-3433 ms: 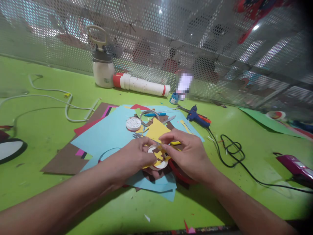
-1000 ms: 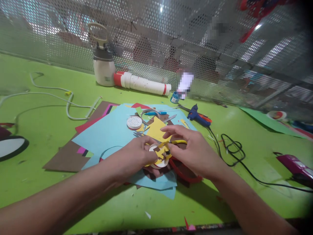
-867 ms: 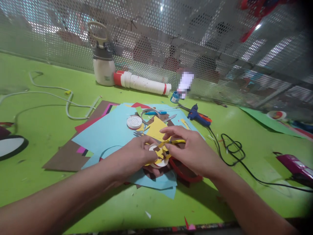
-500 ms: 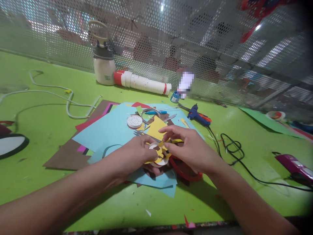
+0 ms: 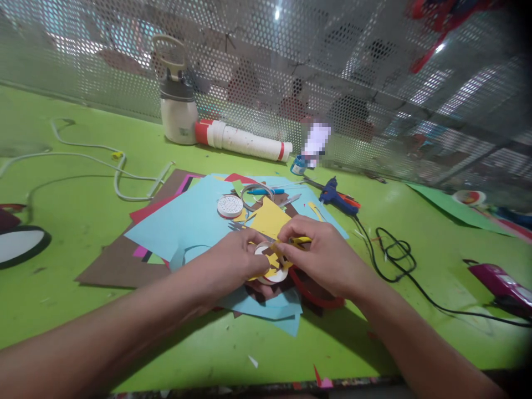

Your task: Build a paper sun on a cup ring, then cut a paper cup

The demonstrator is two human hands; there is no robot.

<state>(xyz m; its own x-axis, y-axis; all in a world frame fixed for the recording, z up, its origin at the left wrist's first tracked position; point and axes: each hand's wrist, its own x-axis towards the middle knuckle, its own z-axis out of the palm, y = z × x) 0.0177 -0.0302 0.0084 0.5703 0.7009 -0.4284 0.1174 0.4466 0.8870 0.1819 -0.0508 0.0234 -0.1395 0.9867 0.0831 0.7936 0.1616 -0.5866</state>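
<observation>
My left hand [image 5: 243, 257] is closed around a small round white piece [image 5: 276, 275] with yellow and brown paper cut-outs on its face, the thumb pressing on top. My right hand [image 5: 313, 249] pinches a small yellow paper piece [image 5: 276, 249] at the upper edge of that round piece. Below my right hand lie red-handled scissors [image 5: 316, 293], partly covered by it. A yellow paper sheet [image 5: 270, 216] is just beyond my fingers. Under both hands spread light blue paper sheets [image 5: 166, 221]. A white speckled round lid [image 5: 230, 206] and a clear ring [image 5: 249, 195] sit behind.
A blue glue gun [image 5: 336, 198] with a black cord [image 5: 394, 249] lies to the right, near a magenta device [image 5: 501, 285]. Behind stand a white jug [image 5: 178, 119], a stack of paper cups [image 5: 249, 143] and a blue jar [image 5: 298, 165]. A perforated metal screen [image 5: 249, 66] rises behind the table.
My right hand's fingers have drawn together into a tighter pinch on the yellow paper piece. My left hand keeps its hold on the round piece.
</observation>
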